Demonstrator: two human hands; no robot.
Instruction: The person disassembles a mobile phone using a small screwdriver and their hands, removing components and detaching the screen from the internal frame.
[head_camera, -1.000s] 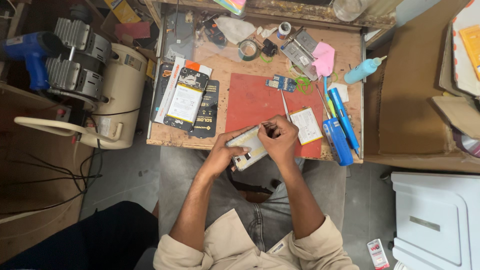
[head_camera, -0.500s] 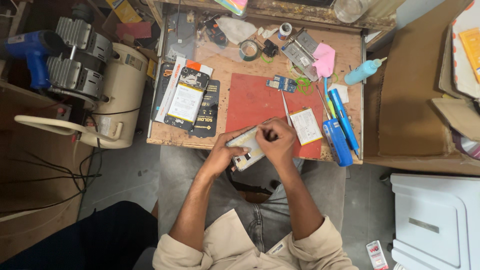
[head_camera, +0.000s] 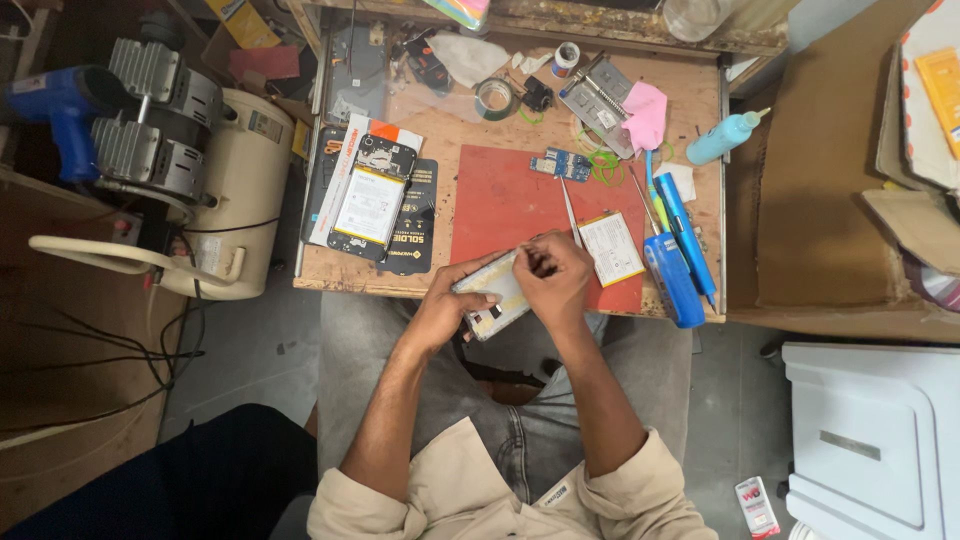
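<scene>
Small wooden workbench (head_camera: 460, 150) directly ahead of the seated person. Flat red rectangular work mat (head_camera: 520, 200) lies on its near half. At the near edge, left hand (head_camera: 445, 310) and right hand (head_camera: 552, 280) meet on an opened silver phone frame (head_camera: 492, 292). White rectangular battery (head_camera: 612, 248) just right of the hands, on the mat; blue cylindrical tools (head_camera: 675, 265) further right. Cream compressor tank (head_camera: 225, 190) stands left of the bench.

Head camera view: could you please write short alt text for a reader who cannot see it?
Seen from above, a seated person's left hand holds an opened phone frame at the edge of a cluttered wooden workbench while the right hand works on it. A red mat, tweezers and blue tools lie nearby.
</scene>
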